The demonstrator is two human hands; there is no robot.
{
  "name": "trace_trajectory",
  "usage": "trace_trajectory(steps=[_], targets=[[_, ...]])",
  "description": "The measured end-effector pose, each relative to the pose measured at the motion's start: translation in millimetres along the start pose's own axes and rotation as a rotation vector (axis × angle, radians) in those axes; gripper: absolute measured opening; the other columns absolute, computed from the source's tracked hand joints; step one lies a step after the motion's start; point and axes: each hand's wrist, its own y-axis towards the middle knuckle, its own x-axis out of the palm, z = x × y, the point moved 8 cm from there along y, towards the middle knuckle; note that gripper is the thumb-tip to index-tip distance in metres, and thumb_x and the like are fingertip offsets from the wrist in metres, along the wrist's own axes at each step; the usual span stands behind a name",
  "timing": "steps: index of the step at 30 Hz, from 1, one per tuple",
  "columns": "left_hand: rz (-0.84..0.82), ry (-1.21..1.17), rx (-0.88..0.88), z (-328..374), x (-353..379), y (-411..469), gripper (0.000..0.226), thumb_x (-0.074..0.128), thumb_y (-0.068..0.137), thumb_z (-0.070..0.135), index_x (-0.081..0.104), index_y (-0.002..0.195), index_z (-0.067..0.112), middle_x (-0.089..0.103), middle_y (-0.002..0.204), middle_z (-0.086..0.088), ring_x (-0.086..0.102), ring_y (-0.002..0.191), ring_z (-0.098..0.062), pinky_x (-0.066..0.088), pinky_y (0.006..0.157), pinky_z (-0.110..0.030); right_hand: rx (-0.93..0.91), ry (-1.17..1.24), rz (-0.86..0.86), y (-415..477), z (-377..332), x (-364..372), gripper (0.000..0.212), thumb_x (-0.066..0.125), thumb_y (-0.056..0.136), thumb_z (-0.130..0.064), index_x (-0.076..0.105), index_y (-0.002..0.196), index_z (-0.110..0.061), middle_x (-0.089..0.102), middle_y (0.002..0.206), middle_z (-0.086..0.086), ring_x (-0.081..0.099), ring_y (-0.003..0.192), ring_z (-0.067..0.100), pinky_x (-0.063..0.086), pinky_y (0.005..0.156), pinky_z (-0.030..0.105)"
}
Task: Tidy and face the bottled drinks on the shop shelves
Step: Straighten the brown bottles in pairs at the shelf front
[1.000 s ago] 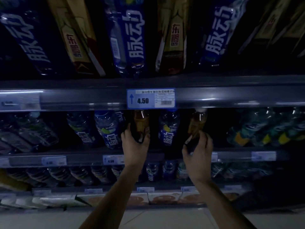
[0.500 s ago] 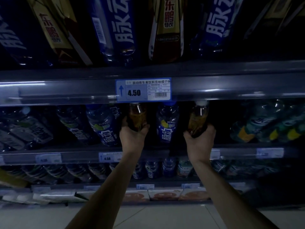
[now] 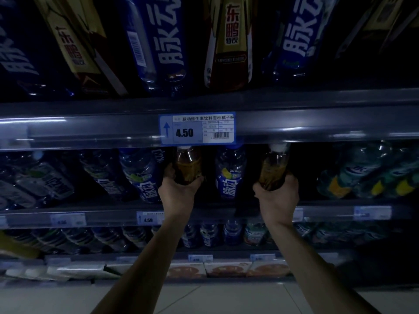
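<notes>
Left hand (image 3: 179, 196) and right hand (image 3: 277, 198), fingers gripping amber plastic bottles (image 3: 188, 165) (image 3: 273, 169): turn labels forward, seat upright beside blue-labelled bottle (image 3: 230, 173).

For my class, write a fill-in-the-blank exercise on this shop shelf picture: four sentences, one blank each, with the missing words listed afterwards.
1. The left hand and the right hand each grip an amber ____.
2. The large price tag on the shelf edge reads ____.
3. The bottle standing between the two hands has a label coloured ____.
4. The arrow on the large price tag points ____.

Missing words: bottle; 4.50; blue; up
</notes>
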Motion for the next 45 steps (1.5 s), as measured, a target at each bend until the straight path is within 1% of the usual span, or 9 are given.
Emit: trace_trajectory(steps=[8, 10, 13, 23, 28, 35, 39, 43, 45], targets=[[0.015, 0.0, 0.032, -0.6, -16.8, -18.9, 0.068, 0.087, 0.061, 0.039, 0.056, 0.12, 0.029, 0.062, 0.097, 0.022, 0.058, 0.089, 0.004, 0.041, 0.069, -0.008, -0.064, 0.06, 0.03, -16.9, -10.7, -13.7, 0.06, 0.083, 0.07, -0.014, 0.053, 0.12, 0.001, 0.052, 0.115, 0.013, 0.048, 0.096, 0.01, 0.03, 0.073, -0.004], [0.008, 0.003, 0.052, 2.0, -22.6, -22.9, 0.063, 0.086, 0.061, 0.041, 0.056, 0.116, 0.03, 0.063, 0.097, 0.02, 0.058, 0.089, 0.003, 0.043, 0.069, -0.011, -0.082, 0.084, 0.038, -21.0, -17.3, -19.4, 0.06, 0.082, 0.07, -0.013, 0.053, 0.121, 0.0, 0.052, 0.116, 0.013, 0.047, 0.095, 0.005, 0.03, 0.073, -0.006], [0.002, -0.03, 0.075, 8.3, -29.3, -29.0, 0.056, 0.086, 0.064, 0.039, 0.055, 0.111, 0.033, 0.064, 0.1, 0.017, 0.059, 0.092, 0.002, 0.045, 0.071, -0.016, -0.111, 0.089, 0.045, -31.2, -28.5, -28.4, 0.06, 0.083, 0.069, -0.012, 0.053, 0.121, 0.0, 0.052, 0.115, 0.012, 0.047, 0.095, 0.005, 0.031, 0.074, -0.005], [-0.126, -0.127, 0.138, 36.6, -54.2, -74.8, 0.079, 0.088, 0.061, 0.033, 0.052, 0.131, 0.027, 0.067, 0.114, 0.012, 0.062, 0.102, -0.001, 0.055, 0.082, -0.024, -0.151, 0.135, 0.034, -86.4, -75.7, -64.6, 0.064, 0.082, 0.07, -0.02, 0.052, 0.125, -0.011, 0.05, 0.117, 0.002, 0.047, 0.098, 0.0, 0.033, 0.078, -0.004], [-0.156, -0.135, 0.134, 52.6, -67.0, -101.7, 0.081, 0.086, 0.055, 0.042, 0.055, 0.128, 0.028, 0.068, 0.11, 0.016, 0.063, 0.097, 0.003, 0.051, 0.068, -0.008, -0.15, 0.171, 0.058, -102.5, -100.2, -83.2, 0.065, 0.082, 0.069, -0.023, 0.051, 0.126, -0.013, 0.05, 0.12, 0.003, 0.049, 0.103, 0.005, 0.035, 0.079, -0.003], [-0.199, -0.144, 0.153, 86.9, -79.3, -131.4, 0.081, 0.088, 0.054, 0.038, 0.056, 0.127, 0.029, 0.068, 0.107, 0.02, 0.061, 0.092, 0.012, 0.05, 0.066, -0.006, -0.16, 0.211, 0.087, -97.3, -137.4, -116.7, 0.067, 0.082, 0.068, -0.028, 0.05, 0.127, -0.02, 0.049, 0.12, -0.002, 0.05, 0.105, 0.003, 0.038, 0.079, 0.0], [-0.245, -0.177, 0.215, 137.9, -73.0, -140.2, 0.07, 0.09, 0.055, 0.037, 0.061, 0.119, 0.032, 0.068, 0.097, 0.028, 0.062, 0.088, 0.012, 0.046, 0.066, -0.002, -0.18, 0.194, 0.126, -82.7, -162.1, -142.3, 0.064, 0.082, 0.066, -0.03, 0.051, 0.122, -0.023, 0.046, 0.115, -0.008, 0.045, 0.099, -0.012, 0.035, 0.077, -0.002], [-0.282, -0.244, 0.285, 194.5, -59.9, -146.7, 0.07, 0.088, 0.053, 0.046, 0.064, 0.117, 0.028, 0.065, 0.096, 0.037, 0.057, 0.09, 0.02, 0.04, 0.068, 0.004, -0.172, 0.18, 0.161, -61.7, -181.1, -172.3, 0.061, 0.082, 0.065, -0.031, 0.054, 0.118, -0.02, 0.047, 0.111, -0.007, 0.048, 0.097, 0.001, 0.043, 0.082, 0.021], [-0.308, -0.268, 0.31, 220.2, -50.1, -149.6, 0.072, 0.088, 0.053, 0.046, 0.064, 0.118, 0.027, 0.067, 0.097, 0.034, 0.058, 0.091, 0.019, 0.041, 0.068, 0.003, -0.177, 0.165, 0.185, -49.4, -187.6, -190.4, 0.058, 0.082, 0.065, -0.03, 0.055, 0.115, -0.019, 0.047, 0.107, -0.006, 0.045, 0.09, -0.004, 0.042, 0.079, 0.023]])
